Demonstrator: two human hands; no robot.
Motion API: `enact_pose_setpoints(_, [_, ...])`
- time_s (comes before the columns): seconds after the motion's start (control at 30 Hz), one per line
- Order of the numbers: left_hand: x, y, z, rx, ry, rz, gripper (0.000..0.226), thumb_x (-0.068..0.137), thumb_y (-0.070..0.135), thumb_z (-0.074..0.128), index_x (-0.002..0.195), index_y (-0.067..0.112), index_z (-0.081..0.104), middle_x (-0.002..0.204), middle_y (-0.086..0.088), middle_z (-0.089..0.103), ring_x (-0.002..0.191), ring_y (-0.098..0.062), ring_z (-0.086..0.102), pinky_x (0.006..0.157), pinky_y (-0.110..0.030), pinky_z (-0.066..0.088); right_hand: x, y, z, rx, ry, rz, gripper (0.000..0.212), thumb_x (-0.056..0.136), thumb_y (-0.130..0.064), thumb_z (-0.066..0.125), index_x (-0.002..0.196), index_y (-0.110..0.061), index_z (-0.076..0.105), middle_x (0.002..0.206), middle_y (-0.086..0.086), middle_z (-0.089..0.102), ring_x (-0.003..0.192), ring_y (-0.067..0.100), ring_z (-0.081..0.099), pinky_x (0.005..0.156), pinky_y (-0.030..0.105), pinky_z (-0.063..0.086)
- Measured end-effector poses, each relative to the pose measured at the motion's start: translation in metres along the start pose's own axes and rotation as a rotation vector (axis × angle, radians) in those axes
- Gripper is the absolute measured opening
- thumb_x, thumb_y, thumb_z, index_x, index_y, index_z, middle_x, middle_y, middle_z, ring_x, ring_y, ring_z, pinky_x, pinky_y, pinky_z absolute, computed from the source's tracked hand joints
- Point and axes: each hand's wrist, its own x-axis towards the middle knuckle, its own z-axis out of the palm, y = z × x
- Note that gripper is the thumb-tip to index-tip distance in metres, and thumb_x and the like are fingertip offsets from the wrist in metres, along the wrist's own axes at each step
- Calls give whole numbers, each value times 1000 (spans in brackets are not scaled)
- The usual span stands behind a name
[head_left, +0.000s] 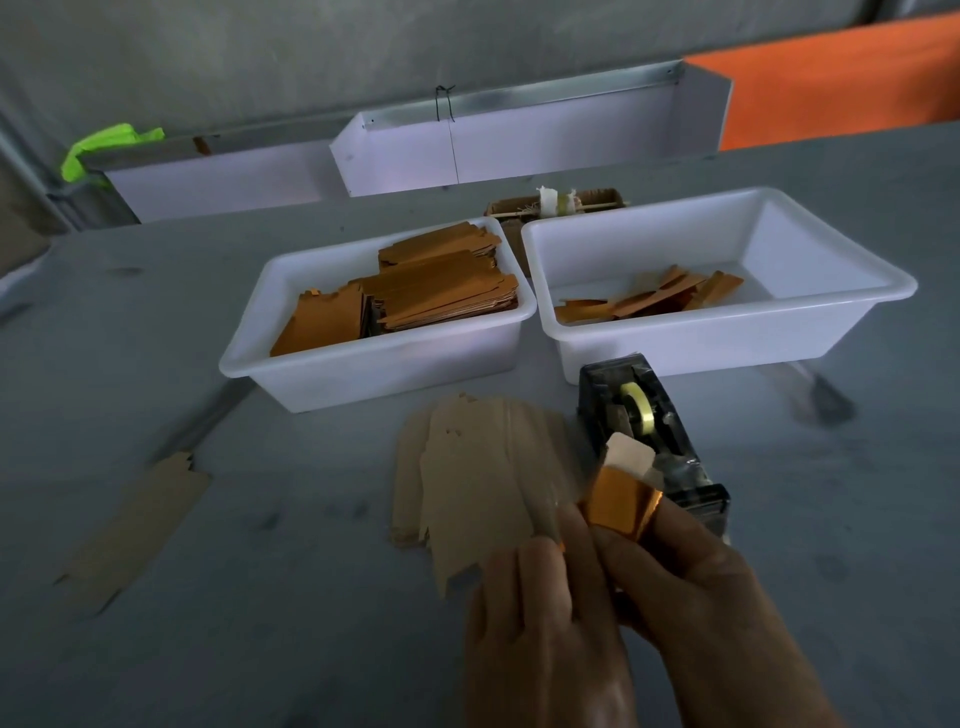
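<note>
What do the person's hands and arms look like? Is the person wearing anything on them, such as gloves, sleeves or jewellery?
The left hand and the right hand are both bare, without gloves. No ring, watch or bracelet shows on them. No sleeve is in view: the wrists and the short parts of the forearms that show are uncovered down to the bottom edge of the picture. In this dim light no markings can be seen.
</note>
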Motion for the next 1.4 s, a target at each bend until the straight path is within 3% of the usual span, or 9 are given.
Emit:
enact_pose_setpoints(0.13, [-10,21,3,3,3,-56,69,102,22,11,94,19,79,59,0,57,66,-19,44,41,-22,38,-6,-8,1,87,20,111,10,70,-34,65,73,-31,75,73,4,73,67,12,70,50,16,52])
enact_pose_setpoints(0.23, [-8,18,-9,-176,74,22,46,99,29,31,102,23,76,65,9,58,66,-10,53,42,-19,42,-5,-7,0,-32,46,91,6,76,-26,69,75,-29,74,73,5,73,73,17,70,68,32,58])
enact_pose_setpoints(0.33, [-7,5,-14,-781,44,-223,30,79,28,65,105,43,69,84,20,63,83,1,61,68,-16,52,-6,-9,-1,-26,19,75,17,65,-33,66,75,-21,73,72,12,70,75,28,68,79,44,56])
enact_pose_setpoints(0.47, [-2,-13,-25,-1362,-251,-542,23,58,30,88,73,19,73,66,-5,72,55,-15,67,46,-25,50,-8,-13,2,-7,15,52,25,62,-34,65,72,-12,71,69,17,65,66,29,60,76,46,54])
enact_pose_setpoints(0.67, [11,-2,-20,-1344,-268,-589,6,68,35,77,68,38,71,51,6,63,40,-5,53,41,-19,38,-5,-24,-16,-405,106,-73,22,71,-58,60,77,-37,66,63,-8,65,55,2,59,59,19,47])
enact_pose_setpoints(0.77, [22,1,-17,-1422,-184,-626,16,83,13,67,69,20,71,51,3,61,40,-5,51,40,-16,36,5,-31,-41,-586,376,-247,18,77,-52,66,71,-35,66,83,-14,66,67,2,60,62,-2,38])
enact_pose_setpoints(0.87, [29,5,-20,-1639,-174,-673,13,88,5,59,77,6,66,57,-7,58,42,-11,46,37,-18,32,19,-28,-62,-564,340,-119,19,79,-25,71,63,-35,66,91,-6,67,77,3,58,70,11,41])
enact_pose_setpoints(1.03, [32,-39,-30,-1571,120,-721,6,71,16,65,68,12,68,60,-5,61,51,-13,51,45,-21,36,27,-17,-68,-524,248,3,15,70,-35,72,76,-48,68,81,-11,71,87,12,65,81,35,49])
enact_pose_setpoints(1.4, [34,19,-14,-1625,-285,-686,11,90,10,59,81,7,65,57,0,58,43,-9,42,39,-18,30,35,-10,-65,-403,208,41,11,73,-26,74,72,-37,71,73,-13,70,84,15,65,72,32,47])
